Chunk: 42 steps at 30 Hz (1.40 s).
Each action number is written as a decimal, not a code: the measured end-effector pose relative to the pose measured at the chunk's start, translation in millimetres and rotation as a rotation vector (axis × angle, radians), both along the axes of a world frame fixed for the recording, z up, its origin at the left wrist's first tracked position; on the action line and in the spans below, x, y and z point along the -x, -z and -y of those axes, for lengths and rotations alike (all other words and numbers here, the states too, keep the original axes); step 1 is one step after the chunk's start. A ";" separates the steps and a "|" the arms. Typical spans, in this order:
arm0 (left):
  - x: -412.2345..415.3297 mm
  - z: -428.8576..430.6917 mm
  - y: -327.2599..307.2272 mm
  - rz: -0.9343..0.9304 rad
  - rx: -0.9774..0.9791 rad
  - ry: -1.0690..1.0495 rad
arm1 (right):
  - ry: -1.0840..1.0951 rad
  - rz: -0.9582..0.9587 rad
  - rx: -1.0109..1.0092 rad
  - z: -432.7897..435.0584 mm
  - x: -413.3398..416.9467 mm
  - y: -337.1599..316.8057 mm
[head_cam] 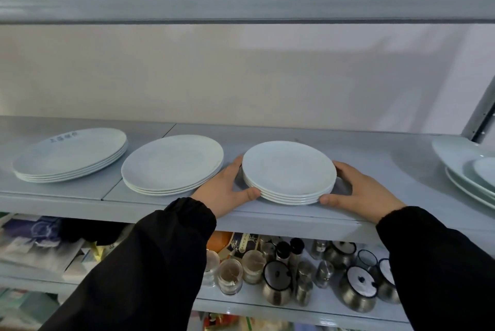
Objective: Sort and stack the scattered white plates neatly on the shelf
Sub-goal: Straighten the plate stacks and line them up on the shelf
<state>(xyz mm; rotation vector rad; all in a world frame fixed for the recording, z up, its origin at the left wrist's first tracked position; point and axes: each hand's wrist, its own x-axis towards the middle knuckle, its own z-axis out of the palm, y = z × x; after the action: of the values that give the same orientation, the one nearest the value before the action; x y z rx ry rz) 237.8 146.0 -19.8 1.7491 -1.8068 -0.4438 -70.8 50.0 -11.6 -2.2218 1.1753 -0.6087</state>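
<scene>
**Desk:** What are the hands doing on the grey metal shelf [375, 148]?

**Photographer:** Both flank the small stack of white plates [289, 170] near the shelf's front edge. The left hand [223, 191] cups the stack's left rim with its thumb against the lower plates; the right hand [361, 191] mirrors it on the right rim. Each is spread wide around the curve, touching or nearly touching the plates. I cannot tell whether the stack rests on the shelf or is just lifted.

**Desk:** How would it handle?

**Photographer:** By the look, stiff, glazed and smooth, so probably slippery and liable to chip. Four or so together should be fairly heavy. Opposite rims, low down with thumbs under the bottom plate, seems the safest hold.

**Desk:** And its appearance?

**Photographer:** Plain, round, glossy, shallow, rims neatly aligned. To its left sits a wider middle stack [172, 164], the left hand's fingers between the two, and farther left a printed stack [71, 155] bearing faint blue lettering. More white dishes [466, 170] lie at the far right, well apart
</scene>
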 end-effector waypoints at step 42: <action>109.1 19.3 -51.0 0.235 0.365 -0.011 | 0.056 -0.210 0.366 -31.2 99.4 -42.2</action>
<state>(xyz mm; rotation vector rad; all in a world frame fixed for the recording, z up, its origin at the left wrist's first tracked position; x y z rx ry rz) 128.7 126.8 31.2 1.6019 -1.8937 0.1003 -170.2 81.2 30.6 -2.6200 1.3197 -0.6700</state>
